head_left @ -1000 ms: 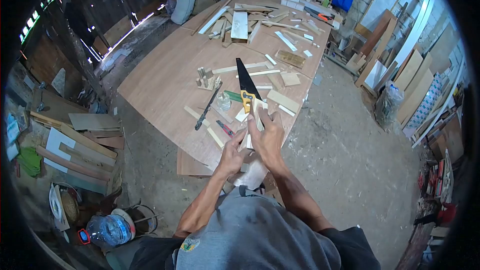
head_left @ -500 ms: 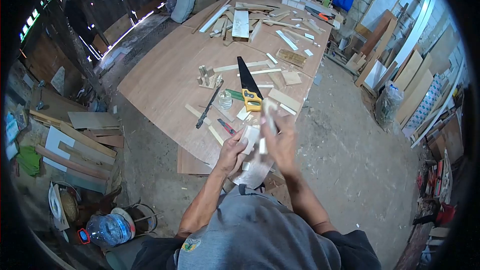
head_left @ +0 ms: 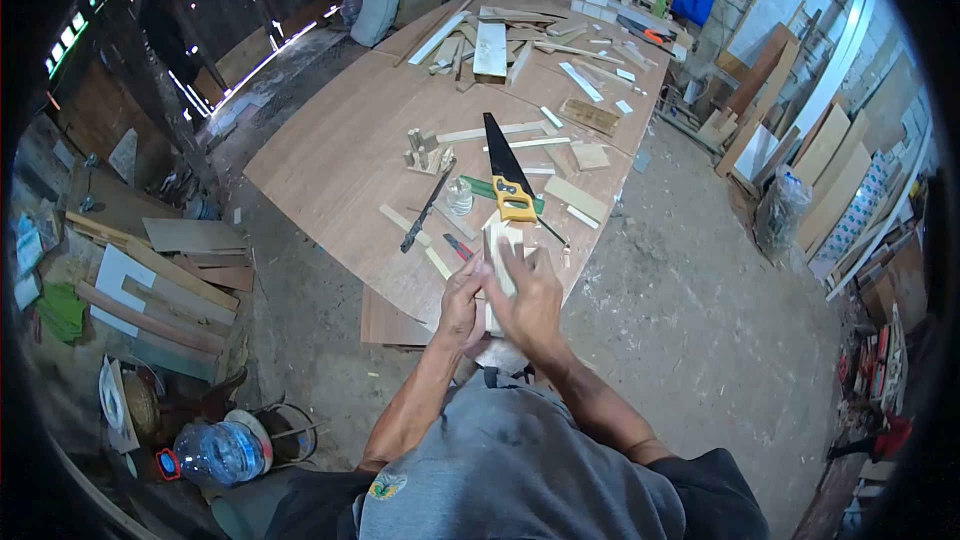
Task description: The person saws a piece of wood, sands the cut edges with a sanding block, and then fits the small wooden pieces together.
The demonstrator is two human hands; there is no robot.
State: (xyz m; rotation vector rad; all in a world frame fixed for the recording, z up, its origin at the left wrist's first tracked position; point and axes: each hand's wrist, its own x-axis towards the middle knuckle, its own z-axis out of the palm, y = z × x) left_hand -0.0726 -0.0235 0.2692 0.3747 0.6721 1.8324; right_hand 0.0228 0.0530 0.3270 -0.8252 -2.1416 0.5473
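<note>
At the near edge of the table, my left hand [head_left: 460,305] is closed around the near side of a small pale wooden piece [head_left: 497,245]. My right hand [head_left: 533,305] is pressed against it from the right, fingers bent over a pale block that blurs into the piece; where one ends and the other begins I cannot tell. Just beyond my hands lies a handsaw [head_left: 513,200] with a yellow handle and dark blade. A red-and-black utility knife [head_left: 458,247] rests left of the wood. Further left are a dark, narrow tool [head_left: 425,210] and a clear jar [head_left: 459,196].
The plywood table [head_left: 340,170] carries a pile of wood offcuts [head_left: 490,45] at its far end. A small wooden assembly [head_left: 425,153] with upright pegs stands mid-table. Boards [head_left: 835,150] lean along the right wall. A large plastic bottle [head_left: 220,453] lies at the lower left.
My right hand has come down and left, bringing its pale block from apart onto the piece in my left hand. The whole view has shifted slightly.
</note>
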